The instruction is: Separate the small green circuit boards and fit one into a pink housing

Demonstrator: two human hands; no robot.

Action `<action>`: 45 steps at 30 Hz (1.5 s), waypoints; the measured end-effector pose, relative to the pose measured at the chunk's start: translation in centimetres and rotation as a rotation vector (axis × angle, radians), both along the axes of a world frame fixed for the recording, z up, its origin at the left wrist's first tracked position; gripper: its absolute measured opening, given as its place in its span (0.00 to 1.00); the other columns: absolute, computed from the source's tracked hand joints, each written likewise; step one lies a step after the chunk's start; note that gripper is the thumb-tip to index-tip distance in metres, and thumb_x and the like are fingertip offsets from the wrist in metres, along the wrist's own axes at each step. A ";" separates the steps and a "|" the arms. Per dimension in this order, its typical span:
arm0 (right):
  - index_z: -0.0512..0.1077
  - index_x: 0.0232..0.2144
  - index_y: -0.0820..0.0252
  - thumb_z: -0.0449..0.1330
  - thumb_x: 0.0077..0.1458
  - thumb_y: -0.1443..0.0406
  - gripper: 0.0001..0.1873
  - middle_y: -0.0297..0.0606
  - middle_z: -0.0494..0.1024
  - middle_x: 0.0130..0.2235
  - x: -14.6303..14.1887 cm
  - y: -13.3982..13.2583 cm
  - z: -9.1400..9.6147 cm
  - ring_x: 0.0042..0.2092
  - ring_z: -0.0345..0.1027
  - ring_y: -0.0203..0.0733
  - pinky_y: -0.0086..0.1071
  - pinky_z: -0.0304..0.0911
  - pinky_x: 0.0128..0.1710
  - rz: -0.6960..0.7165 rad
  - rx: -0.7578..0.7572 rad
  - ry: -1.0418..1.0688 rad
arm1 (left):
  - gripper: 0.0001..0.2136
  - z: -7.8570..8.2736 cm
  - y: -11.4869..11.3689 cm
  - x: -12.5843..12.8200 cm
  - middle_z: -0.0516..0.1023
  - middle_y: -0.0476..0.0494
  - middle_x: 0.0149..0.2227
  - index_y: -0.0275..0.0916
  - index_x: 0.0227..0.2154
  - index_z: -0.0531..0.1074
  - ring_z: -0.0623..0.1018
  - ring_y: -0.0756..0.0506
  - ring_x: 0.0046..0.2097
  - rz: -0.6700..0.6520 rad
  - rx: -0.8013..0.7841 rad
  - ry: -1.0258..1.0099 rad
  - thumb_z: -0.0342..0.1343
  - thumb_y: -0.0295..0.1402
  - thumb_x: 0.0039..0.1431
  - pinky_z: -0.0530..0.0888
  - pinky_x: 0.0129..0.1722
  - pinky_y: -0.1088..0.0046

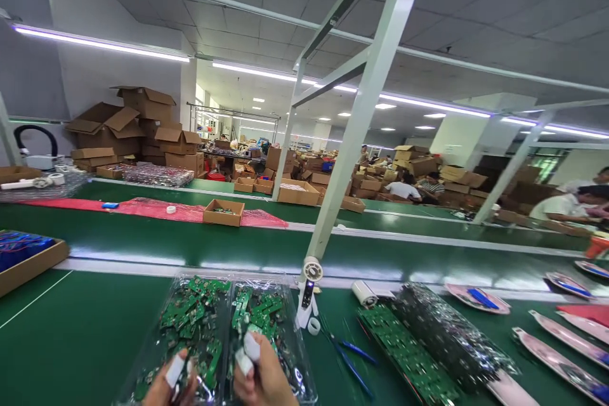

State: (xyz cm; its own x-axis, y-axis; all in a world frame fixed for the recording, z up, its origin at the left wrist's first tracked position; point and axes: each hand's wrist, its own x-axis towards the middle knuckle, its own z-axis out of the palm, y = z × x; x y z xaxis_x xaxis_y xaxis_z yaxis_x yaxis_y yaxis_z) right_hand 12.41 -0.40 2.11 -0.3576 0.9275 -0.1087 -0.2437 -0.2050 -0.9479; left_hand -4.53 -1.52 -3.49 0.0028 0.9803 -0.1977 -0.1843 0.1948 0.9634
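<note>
My left hand and my right hand sit at the bottom edge, both with white finger cots and fingers curled in a pinch. They hover over two clear plastic trays full of small green circuit boards. What each hand pinches is too small and too cut off to name. Only the fingers and part of each hand show.
A white handheld device stands by a slanted white frame post. Blue-handled cutters, tape rolls, stacked board trays and pink trays lie right. A cardboard box sits left. Seated workers are far right.
</note>
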 end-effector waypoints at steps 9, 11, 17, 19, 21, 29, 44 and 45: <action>0.70 0.30 0.65 0.53 0.65 0.59 0.17 0.24 0.67 0.22 2.7 10.6 5.1 0.17 0.56 0.23 0.19 0.52 0.15 -0.099 0.130 -0.363 | 0.16 7.7 5.9 -4.2 0.73 0.34 0.48 0.40 0.44 0.64 0.75 0.36 0.43 0.008 0.327 1.042 0.33 0.35 0.61 0.67 0.41 0.59; 0.70 0.31 0.65 0.54 0.64 0.60 0.14 0.24 0.67 0.23 4.9 11.0 5.4 0.18 0.56 0.23 0.19 0.53 0.15 -0.170 0.159 -0.369 | 0.19 7.7 5.6 -2.0 0.70 0.31 0.53 0.36 0.50 0.62 0.72 0.37 0.51 -0.053 0.374 1.094 0.33 0.32 0.62 0.67 0.48 0.59; 0.68 0.32 0.63 0.52 0.59 0.46 0.24 0.24 0.65 0.19 9.3 9.0 3.3 0.16 0.52 0.24 0.20 0.45 0.12 -0.403 0.127 -0.260 | 0.23 6.5 6.5 6.2 0.77 0.36 0.52 0.36 0.49 0.72 0.67 0.39 0.60 -0.418 0.575 1.246 0.43 0.17 0.53 0.61 0.59 0.61; 0.68 0.29 0.62 0.56 0.49 0.40 0.29 0.24 0.65 0.17 9.7 8.0 2.3 0.15 0.52 0.26 0.21 0.45 0.12 -0.402 0.106 -0.235 | 0.23 6.4 7.1 7.5 0.78 0.29 0.50 0.31 0.46 0.74 0.68 0.33 0.59 -0.458 0.578 1.304 0.46 0.15 0.48 0.60 0.58 0.52; 0.68 0.29 0.62 0.60 0.40 0.38 0.32 0.25 0.66 0.15 10.0 6.8 1.5 0.15 0.54 0.27 0.21 0.45 0.11 -0.386 0.092 -0.209 | 0.23 6.1 7.5 7.9 0.79 0.26 0.48 0.29 0.43 0.76 0.71 0.29 0.56 -0.470 0.577 1.328 0.50 0.14 0.41 0.60 0.56 0.48; 0.70 0.31 0.63 0.62 0.39 0.40 0.32 0.26 0.69 0.17 10.6 3.4 1.0 0.16 0.55 0.25 0.18 0.47 0.13 -0.412 0.011 -0.044 | 0.14 5.6 9.3 6.0 0.79 0.39 0.43 0.39 0.37 0.73 0.77 0.41 0.46 -0.218 0.518 0.943 0.47 0.24 0.48 0.71 0.48 0.64; 0.64 0.23 0.60 0.63 0.28 0.35 0.36 0.30 0.70 0.14 7.5 -1.7 -0.5 0.10 0.55 0.27 0.20 0.42 0.07 -0.204 -0.102 0.084 | 0.07 7.4 -0.5 3.6 0.83 0.47 0.42 0.52 0.33 0.81 0.79 0.42 0.49 -0.390 0.769 0.327 0.59 0.34 0.55 0.72 0.49 0.72; 0.66 0.23 0.62 0.64 0.28 0.35 0.36 0.30 0.69 0.13 7.6 -2.0 -0.2 0.10 0.54 0.27 0.20 0.41 0.07 -0.179 -0.094 0.048 | 0.07 7.0 -0.8 3.3 0.82 0.46 0.45 0.53 0.37 0.80 0.77 0.41 0.52 -0.389 0.723 0.274 0.59 0.37 0.56 0.71 0.51 0.70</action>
